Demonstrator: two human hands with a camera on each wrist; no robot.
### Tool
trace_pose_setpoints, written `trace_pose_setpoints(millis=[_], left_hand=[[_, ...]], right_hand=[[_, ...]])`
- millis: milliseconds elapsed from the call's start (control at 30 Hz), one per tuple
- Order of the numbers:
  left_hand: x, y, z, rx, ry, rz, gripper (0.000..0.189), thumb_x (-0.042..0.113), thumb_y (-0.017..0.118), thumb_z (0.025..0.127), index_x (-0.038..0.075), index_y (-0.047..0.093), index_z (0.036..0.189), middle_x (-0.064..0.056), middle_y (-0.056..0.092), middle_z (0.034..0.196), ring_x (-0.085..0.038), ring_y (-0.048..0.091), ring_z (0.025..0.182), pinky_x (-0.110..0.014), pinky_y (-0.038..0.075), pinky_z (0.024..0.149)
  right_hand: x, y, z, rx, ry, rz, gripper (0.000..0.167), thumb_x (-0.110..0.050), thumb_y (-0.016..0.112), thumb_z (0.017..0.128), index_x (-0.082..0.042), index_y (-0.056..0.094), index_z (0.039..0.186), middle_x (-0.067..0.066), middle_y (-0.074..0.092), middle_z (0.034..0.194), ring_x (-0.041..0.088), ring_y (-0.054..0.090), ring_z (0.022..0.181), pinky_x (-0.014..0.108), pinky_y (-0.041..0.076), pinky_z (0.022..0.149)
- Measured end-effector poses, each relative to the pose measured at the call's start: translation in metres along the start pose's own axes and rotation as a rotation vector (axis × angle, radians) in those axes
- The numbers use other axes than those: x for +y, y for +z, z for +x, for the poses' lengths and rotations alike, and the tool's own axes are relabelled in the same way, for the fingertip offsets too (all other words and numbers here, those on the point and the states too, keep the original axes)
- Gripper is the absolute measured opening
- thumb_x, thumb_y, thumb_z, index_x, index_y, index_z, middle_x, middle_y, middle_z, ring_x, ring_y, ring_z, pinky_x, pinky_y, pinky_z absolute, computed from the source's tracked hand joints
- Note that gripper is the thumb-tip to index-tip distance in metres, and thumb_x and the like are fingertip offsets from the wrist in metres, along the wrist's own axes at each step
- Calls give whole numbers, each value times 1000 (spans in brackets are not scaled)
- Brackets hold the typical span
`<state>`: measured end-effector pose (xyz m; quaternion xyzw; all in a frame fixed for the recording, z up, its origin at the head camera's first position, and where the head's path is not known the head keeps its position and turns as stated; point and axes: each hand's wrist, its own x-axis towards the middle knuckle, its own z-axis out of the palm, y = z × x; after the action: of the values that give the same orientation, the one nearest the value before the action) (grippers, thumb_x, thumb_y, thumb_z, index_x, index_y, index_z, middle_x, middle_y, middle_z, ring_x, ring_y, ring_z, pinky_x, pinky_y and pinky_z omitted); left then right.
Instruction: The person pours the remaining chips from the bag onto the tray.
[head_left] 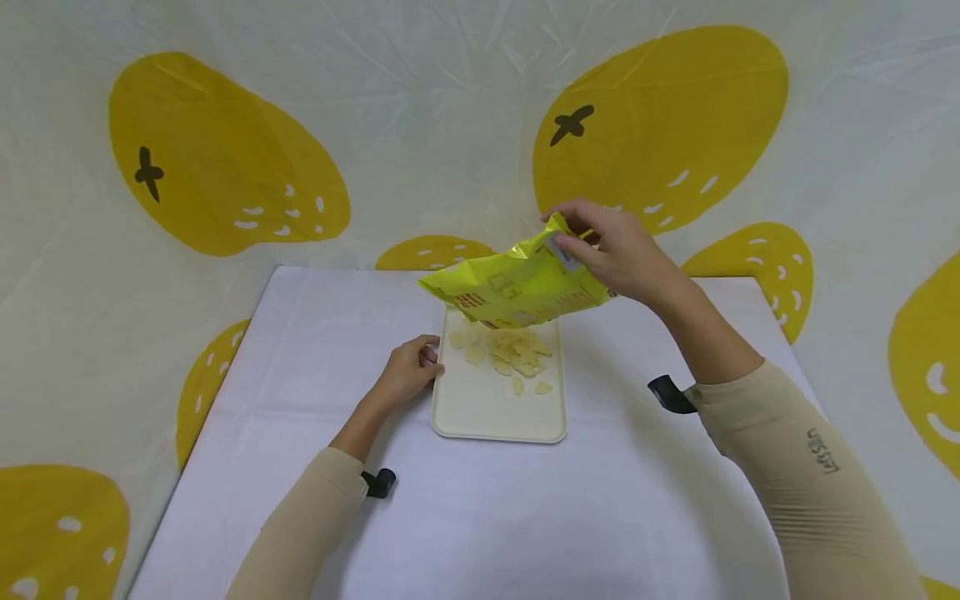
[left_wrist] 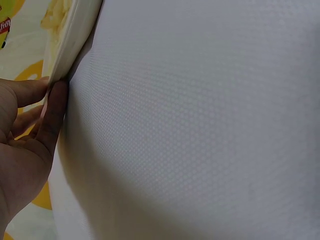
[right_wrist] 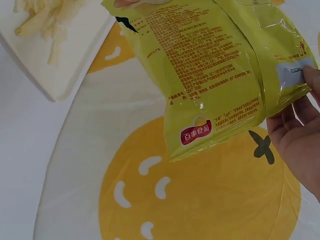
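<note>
A yellow-green chip bag (head_left: 517,287) tilts over the far part of a cream tray (head_left: 498,421), its left end lower than its right. My right hand (head_left: 618,250) grips the bag's upper right corner, thumb in front. Thin pale potato chips (head_left: 513,350) lie in a loose heap on the tray, with a few apart from it. My left hand (head_left: 407,368) holds the tray's left rim; in the left wrist view its thumb and fingers meet at the edge. Printed text and a red label cover the bag (right_wrist: 200,75) in the right wrist view.
The tray stands on a table with a white cloth (head_left: 600,517). Behind the table hangs a pale curtain (head_left: 442,125) printed with large yellow fruit shapes. A black wrist mount (head_left: 671,394) sticks out from the right sleeve, another (head_left: 381,483) from the left.
</note>
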<state>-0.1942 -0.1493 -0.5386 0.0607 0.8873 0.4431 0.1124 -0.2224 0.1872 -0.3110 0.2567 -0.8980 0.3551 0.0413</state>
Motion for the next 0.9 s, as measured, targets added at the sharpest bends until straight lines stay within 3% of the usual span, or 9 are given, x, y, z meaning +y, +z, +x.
trace_pose_setpoints(millis=[167,267,433,567,733,900], left_hand=[[-2,-1,2,1,3,2,53,6,74,91,0,57,141,-12,67,102,-19,60,80,-28,52,69],[-3,-1,2,0,2,4,54,7,74,91,1,57,141,-11,67,102,-18,60,80,-27,52,69],[-2,0,2,-4,1,-15,54,6,74,90,0,57,141,-11,67,101,-17,61,79,-26,52,67],[1,0,1,-6,1,-21,54,5,74,90,-1,57,141,-12,67,101,-17,62,78,-26,53,68],[3,0,0,5,0,-9,54,4,75,90,-1,58,140,-12,67,101,-17,61,80,-26,52,69],[3,0,-2,0,-1,-3,54,4,74,90,-1,57,141,-13,67,102,-17,61,80,-25,52,68]], right_hand=[[6,0,-4,38,65,50,32,-20,62,104,-10,61,134,11,69,120,26,67,100,21,54,83],[13,0,-9,83,102,99,31,-18,62,104,-8,60,134,13,68,119,25,64,95,14,50,77],[31,2,-23,166,153,174,32,-15,62,103,-3,56,133,17,68,118,14,62,95,12,49,78],[47,1,-39,216,198,261,32,-16,62,104,-4,53,132,6,69,115,8,63,94,13,53,78],[71,0,-62,255,201,461,25,-14,61,104,-9,53,128,-8,69,110,8,67,95,18,58,78],[91,1,-88,322,248,757,26,-9,63,102,-11,54,125,-3,71,111,10,70,95,20,60,78]])
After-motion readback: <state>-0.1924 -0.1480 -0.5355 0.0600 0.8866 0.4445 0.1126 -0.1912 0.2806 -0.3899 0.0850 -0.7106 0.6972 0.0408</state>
